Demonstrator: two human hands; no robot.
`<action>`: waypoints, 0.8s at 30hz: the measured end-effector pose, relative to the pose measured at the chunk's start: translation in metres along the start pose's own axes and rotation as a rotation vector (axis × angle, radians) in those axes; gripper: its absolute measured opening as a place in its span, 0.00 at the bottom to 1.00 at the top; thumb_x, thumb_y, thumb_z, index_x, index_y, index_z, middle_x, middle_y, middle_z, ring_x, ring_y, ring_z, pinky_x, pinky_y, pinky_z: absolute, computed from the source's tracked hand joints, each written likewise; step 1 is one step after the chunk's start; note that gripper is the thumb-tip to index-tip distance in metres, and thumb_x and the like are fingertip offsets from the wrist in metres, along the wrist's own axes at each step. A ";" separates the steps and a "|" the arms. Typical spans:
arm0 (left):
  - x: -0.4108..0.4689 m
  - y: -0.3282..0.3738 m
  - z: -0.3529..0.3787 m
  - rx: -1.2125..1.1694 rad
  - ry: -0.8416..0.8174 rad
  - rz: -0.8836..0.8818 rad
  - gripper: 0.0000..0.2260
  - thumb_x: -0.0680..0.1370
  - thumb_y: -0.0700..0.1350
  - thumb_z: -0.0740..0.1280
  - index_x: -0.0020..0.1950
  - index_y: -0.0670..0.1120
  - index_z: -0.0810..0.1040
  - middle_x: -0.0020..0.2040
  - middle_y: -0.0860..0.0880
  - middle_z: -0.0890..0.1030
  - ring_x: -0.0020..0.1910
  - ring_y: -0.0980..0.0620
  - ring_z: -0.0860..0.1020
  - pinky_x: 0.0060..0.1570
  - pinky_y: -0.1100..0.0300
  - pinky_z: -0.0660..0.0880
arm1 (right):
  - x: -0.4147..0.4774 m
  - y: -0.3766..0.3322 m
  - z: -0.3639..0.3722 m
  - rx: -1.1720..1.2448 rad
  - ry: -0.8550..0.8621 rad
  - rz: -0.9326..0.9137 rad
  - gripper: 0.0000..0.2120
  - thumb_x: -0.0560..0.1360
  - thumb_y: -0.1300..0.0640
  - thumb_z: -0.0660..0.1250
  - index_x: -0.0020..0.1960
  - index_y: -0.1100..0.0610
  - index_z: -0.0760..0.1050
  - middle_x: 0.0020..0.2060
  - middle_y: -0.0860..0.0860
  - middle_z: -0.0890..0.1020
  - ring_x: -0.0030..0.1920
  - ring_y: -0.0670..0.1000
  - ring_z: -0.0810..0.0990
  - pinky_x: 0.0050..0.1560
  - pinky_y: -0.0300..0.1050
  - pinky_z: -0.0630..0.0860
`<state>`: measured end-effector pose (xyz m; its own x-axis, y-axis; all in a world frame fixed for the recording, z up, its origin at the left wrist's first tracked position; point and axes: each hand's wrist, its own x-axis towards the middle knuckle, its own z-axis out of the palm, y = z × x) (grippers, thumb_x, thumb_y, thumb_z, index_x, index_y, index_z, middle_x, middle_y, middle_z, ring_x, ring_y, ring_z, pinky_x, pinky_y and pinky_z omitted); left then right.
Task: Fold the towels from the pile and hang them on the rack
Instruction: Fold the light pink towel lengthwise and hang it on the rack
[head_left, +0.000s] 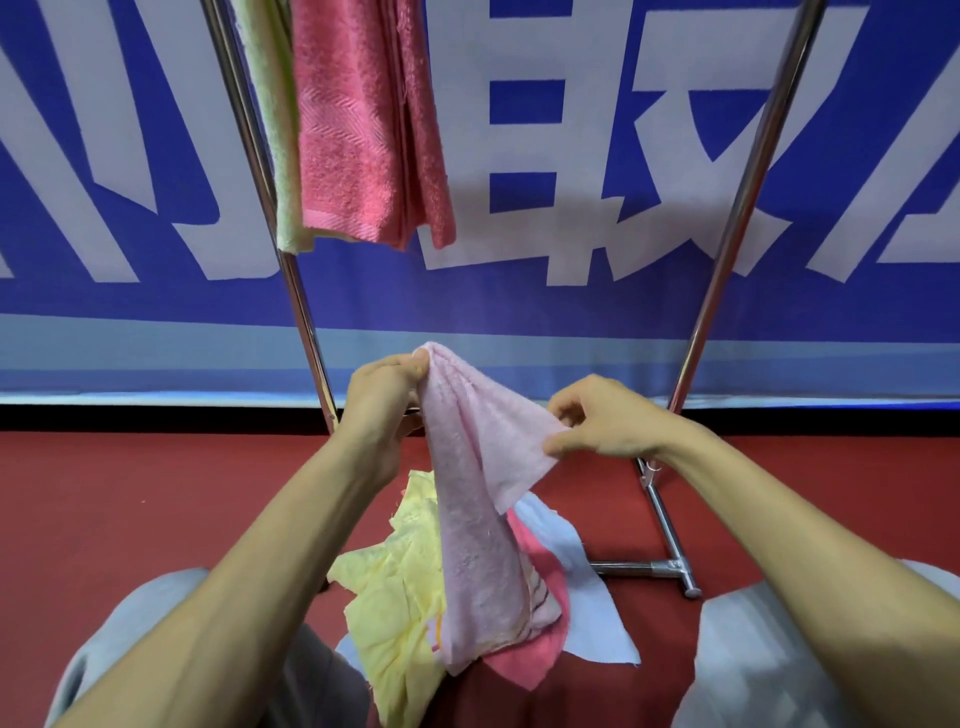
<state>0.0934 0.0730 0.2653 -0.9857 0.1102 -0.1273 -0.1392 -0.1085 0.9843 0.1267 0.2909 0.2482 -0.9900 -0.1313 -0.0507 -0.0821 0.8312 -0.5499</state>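
Observation:
A light pink towel (467, 483) hangs in the air in front of me. My left hand (384, 400) pinches its top corner, and my right hand (608, 421) pinches an edge further right. The towel's lower end trails down onto the pile (405, 608) of yellow, pink and pale blue towels on the red floor. On the metal rack (306, 322) behind, a deep pink towel (358, 135) and a pale green towel (275, 135) hang at the upper left.
The rack's right post (727, 249) slants up to the right, and its foot bar (670, 545) lies on the floor beside the pile. A blue and white banner (571, 182) covers the wall behind. My grey-clad knees (753, 660) flank the pile.

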 end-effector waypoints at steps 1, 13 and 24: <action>0.002 -0.001 -0.002 0.026 0.027 -0.002 0.08 0.80 0.44 0.62 0.44 0.42 0.78 0.37 0.47 0.79 0.36 0.49 0.75 0.43 0.56 0.73 | 0.001 0.002 -0.002 0.082 0.035 0.019 0.08 0.67 0.59 0.74 0.32 0.52 0.78 0.27 0.46 0.76 0.28 0.41 0.69 0.36 0.39 0.69; -0.009 -0.009 0.019 0.253 -0.124 0.145 0.09 0.77 0.37 0.63 0.56 0.46 0.76 0.44 0.47 0.82 0.41 0.51 0.80 0.50 0.58 0.76 | -0.012 -0.025 -0.010 0.527 0.133 -0.099 0.05 0.75 0.62 0.69 0.44 0.63 0.82 0.36 0.52 0.80 0.37 0.44 0.76 0.41 0.38 0.74; -0.024 -0.018 0.036 0.133 -0.410 -0.008 0.05 0.78 0.43 0.67 0.50 0.42 0.77 0.35 0.48 0.78 0.32 0.54 0.75 0.35 0.65 0.73 | -0.014 -0.025 -0.014 0.676 0.192 0.038 0.11 0.69 0.59 0.76 0.43 0.58 0.73 0.23 0.47 0.78 0.25 0.43 0.71 0.28 0.34 0.66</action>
<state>0.1225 0.1079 0.2554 -0.8618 0.4968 -0.1026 -0.1074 0.0190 0.9940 0.1412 0.2799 0.2742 -0.9986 0.0403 0.0338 -0.0198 0.3073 -0.9514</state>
